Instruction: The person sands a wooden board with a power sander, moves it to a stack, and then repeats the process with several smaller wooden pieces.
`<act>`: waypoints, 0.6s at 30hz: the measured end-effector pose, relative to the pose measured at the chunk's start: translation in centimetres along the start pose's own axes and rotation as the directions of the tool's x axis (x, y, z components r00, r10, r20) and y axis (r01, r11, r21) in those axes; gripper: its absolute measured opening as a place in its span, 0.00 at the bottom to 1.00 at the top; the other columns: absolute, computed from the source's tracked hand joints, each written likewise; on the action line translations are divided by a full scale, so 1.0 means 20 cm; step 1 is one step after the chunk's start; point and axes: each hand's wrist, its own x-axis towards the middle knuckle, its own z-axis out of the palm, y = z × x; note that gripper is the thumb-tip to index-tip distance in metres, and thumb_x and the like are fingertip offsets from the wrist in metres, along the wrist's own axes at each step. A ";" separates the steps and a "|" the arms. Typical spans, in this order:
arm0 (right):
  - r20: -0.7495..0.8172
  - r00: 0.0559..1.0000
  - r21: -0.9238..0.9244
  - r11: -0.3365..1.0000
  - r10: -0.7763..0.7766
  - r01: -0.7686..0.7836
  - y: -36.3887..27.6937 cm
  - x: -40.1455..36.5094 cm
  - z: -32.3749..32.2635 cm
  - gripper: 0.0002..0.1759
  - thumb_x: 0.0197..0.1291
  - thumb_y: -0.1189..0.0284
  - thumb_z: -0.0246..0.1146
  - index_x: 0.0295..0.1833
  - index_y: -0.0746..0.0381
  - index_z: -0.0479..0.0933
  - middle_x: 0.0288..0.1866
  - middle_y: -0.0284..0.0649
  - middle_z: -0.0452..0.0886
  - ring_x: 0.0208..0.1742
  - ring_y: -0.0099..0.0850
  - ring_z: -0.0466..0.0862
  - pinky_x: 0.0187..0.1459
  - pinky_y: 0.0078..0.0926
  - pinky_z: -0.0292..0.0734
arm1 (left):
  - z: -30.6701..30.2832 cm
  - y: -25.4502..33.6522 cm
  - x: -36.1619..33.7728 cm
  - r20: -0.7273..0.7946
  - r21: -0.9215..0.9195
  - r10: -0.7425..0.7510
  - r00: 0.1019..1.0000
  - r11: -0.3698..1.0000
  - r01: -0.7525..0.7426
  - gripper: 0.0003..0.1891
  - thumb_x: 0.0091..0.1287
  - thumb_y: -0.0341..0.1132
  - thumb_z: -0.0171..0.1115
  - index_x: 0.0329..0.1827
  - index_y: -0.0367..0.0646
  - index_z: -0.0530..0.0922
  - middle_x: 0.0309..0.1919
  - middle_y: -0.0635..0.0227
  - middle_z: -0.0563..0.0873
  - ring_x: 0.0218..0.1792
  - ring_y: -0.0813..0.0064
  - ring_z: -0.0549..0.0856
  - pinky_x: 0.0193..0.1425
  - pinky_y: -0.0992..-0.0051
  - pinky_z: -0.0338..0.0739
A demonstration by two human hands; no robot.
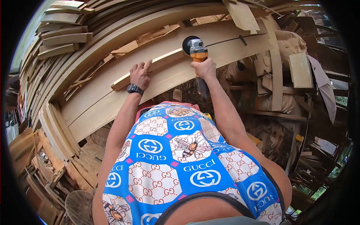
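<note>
Sander [198, 56] sat in the right hand [205, 69], whose fingers were closed around its orange and dark body. Its round black disc [189, 45] was at the right end of a narrow wood strip [167, 57], and whether the two touched could not be told from this angle. The handle end of the sander pointed back toward the person, past the near edge of the boards.

The left hand [140, 74] lay back up over the strip, nearer its left end, partly open, with the index finger stretched out along the wood and the other fingers bent. It touched the strip, but how firmly it held it could not be told. A dark watch [134, 89] was on the left wrist.

The strip lay at a slant on wide, pale boards [161, 80], its left end lower in the view than its right. A dark gap ran between the boards, and a small dark piece [243, 40] lay across it, to the right of the sander.

Long curved planks [101, 37] were stacked beyond the boards and to their left, with short wood pieces [65, 38] piled on them. On the right, a pale block [300, 70] lay beside crumpled tan cloth [291, 45]. The person wore a blue and white patterned shirt [153, 150]
</note>
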 end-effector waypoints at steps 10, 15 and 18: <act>0.001 1.000 0.055 0.998 0.010 -0.010 0.02 0.00 0.01 0.30 0.44 0.56 0.74 0.47 0.70 0.87 0.44 0.60 0.91 0.50 0.53 0.92 0.56 0.45 0.86 | 0.01 -0.02 0.02 0.038 -0.002 0.006 0.999 1.000 -0.006 0.32 0.64 0.29 0.67 0.75 0.59 0.80 0.55 0.63 0.86 0.59 0.55 0.82 0.68 0.56 0.72; -0.008 1.000 0.056 0.998 0.007 -0.007 0.06 0.03 0.04 0.31 0.44 0.56 0.74 0.48 0.70 0.87 0.44 0.59 0.91 0.50 0.53 0.92 0.56 0.45 0.86 | 0.02 -0.02 0.01 0.005 -0.010 0.012 1.000 1.000 -0.012 0.32 0.64 0.27 0.63 0.73 0.61 0.80 0.56 0.64 0.86 0.58 0.56 0.81 0.66 0.56 0.72; -0.044 0.998 0.047 0.998 0.037 -0.035 0.10 0.05 0.01 0.31 0.43 0.56 0.74 0.46 0.70 0.87 0.44 0.60 0.91 0.50 0.53 0.92 0.56 0.45 0.86 | 0.02 -0.01 0.00 -0.018 0.002 0.017 1.000 1.000 -0.017 0.30 0.65 0.28 0.65 0.72 0.61 0.81 0.55 0.64 0.86 0.58 0.57 0.81 0.65 0.56 0.72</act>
